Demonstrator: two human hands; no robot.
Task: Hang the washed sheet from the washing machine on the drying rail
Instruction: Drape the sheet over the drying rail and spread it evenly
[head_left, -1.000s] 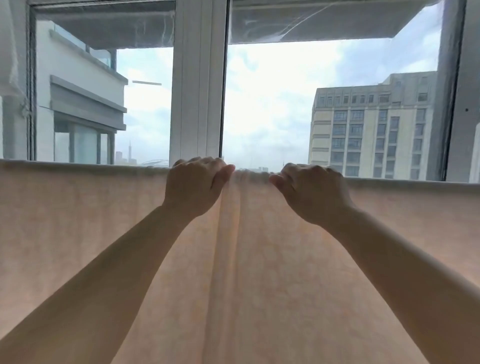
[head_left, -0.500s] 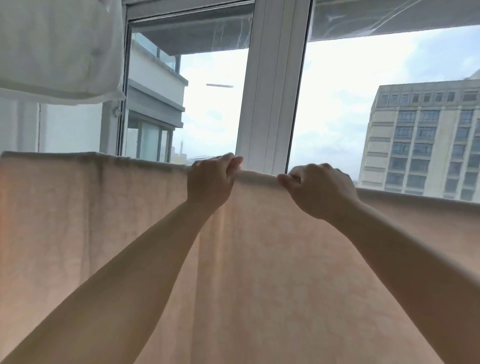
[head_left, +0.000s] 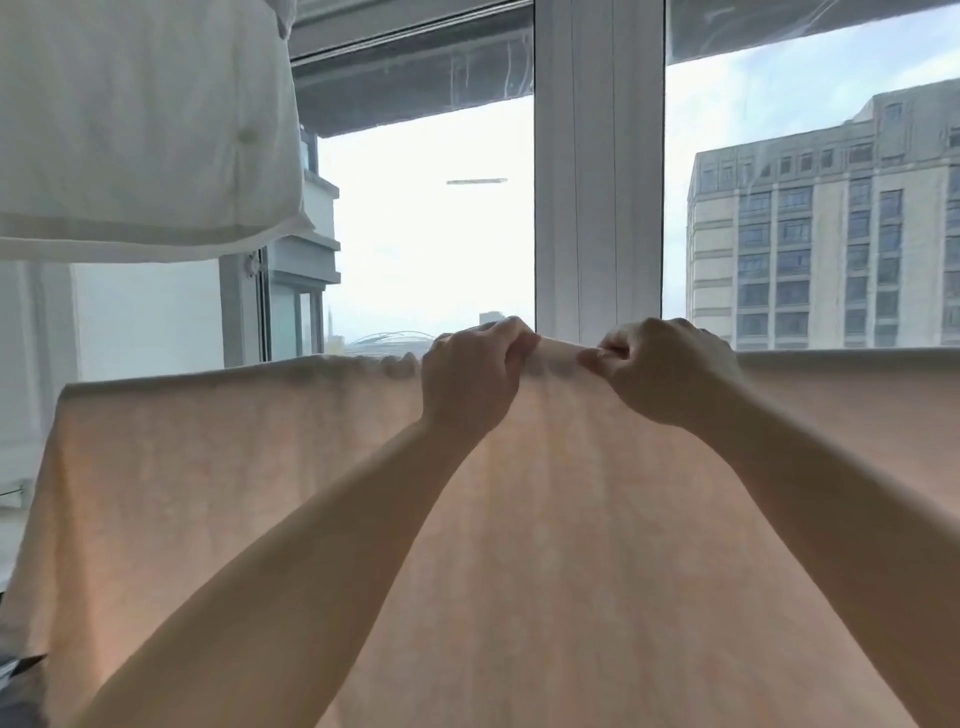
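Both hands now sit closer together, view shifted left, exposing sheet's left edge. Left hand (head_left: 470, 382) and right hand (head_left: 667, 371) pinch the top fold of the peach sheet (head_left: 234, 467), soft matte weave draped flat. White padded fabric (head_left: 140, 124) hangs at 10 o'clock.

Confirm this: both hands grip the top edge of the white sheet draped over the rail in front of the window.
Not quite. The sheet that the left hand and right hand grip along its top edge is peach-pink, not white, as the head view shows. The white fabric hangs apart at upper left, untouched.
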